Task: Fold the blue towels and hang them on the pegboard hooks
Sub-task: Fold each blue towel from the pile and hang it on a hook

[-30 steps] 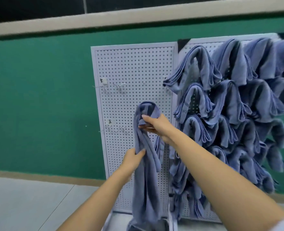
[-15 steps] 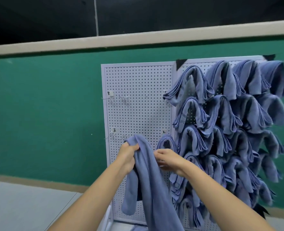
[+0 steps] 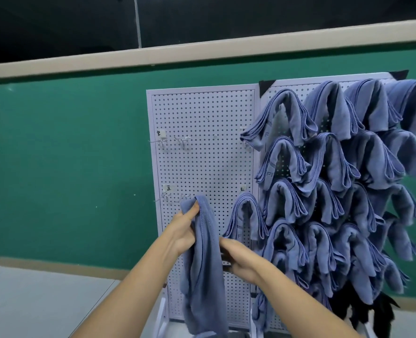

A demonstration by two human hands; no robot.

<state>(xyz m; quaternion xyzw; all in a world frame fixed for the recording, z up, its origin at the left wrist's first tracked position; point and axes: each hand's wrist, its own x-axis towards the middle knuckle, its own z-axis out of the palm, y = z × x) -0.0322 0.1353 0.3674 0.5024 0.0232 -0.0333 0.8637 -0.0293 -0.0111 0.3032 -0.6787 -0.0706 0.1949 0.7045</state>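
A long blue towel (image 3: 205, 272) hangs folded over in front of the left white pegboard (image 3: 202, 118). My left hand (image 3: 183, 229) grips its top fold just below a bare hook (image 3: 185, 196). My right hand (image 3: 238, 259) touches the towel's right edge lower down, fingers mostly straight. A folded blue towel (image 3: 247, 215) hangs on the hook at this board's lower right. The right pegboard (image 3: 275, 98) is covered with several folded blue towels (image 3: 343, 181).
Bare hooks (image 3: 182, 140) stick out of the left pegboard's upper row beside small labels. A green wall (image 3: 67, 154) stands behind the boards, with grey floor (image 3: 31, 301) at the lower left. Something black (image 3: 363, 311) hangs below the towels at the bottom right.
The loose towel has come off the lower right hook area and shifted left; my left hand rose to grip its top. My right hand dropped to its edge. The camera tilted up.
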